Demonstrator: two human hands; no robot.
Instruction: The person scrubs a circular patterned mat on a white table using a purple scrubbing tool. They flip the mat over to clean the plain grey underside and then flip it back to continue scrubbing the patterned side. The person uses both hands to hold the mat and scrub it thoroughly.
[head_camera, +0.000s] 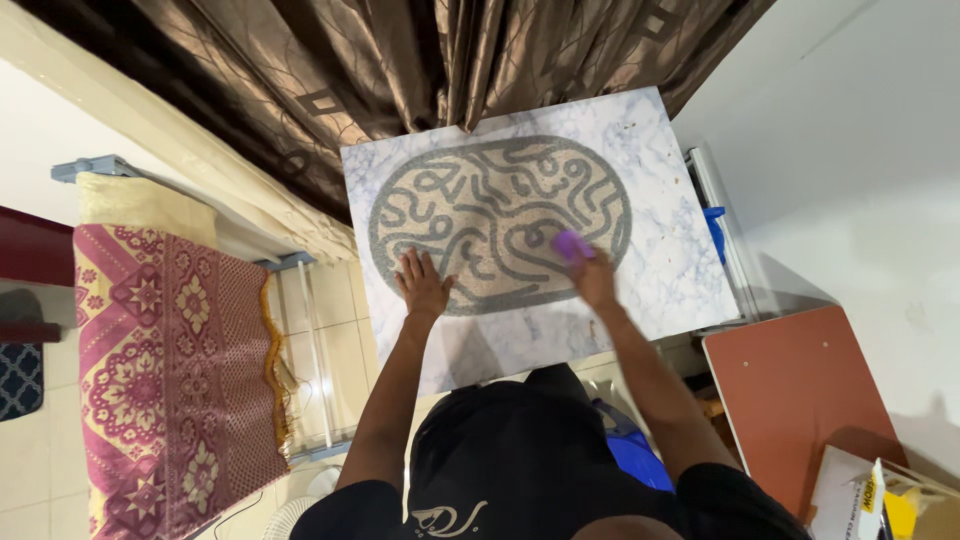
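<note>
A marble-patterned tabletop (660, 270) carries an oval grey mosaic with winding lines (500, 215). My left hand (422, 283) lies flat on the lower left edge of the oval, fingers spread, holding nothing. My right hand (592, 275) presses a small purple cloth or sponge (572, 244) onto the right side of the oval. Both forearms reach up from the bottom of the view.
Brown patterned curtains (400, 70) hang behind the table. A pink and yellow patterned rug (170, 370) drapes over a rack at left. A reddish-brown board (800, 390) and a cardboard box (880, 495) sit at lower right beside a white wall (860, 150).
</note>
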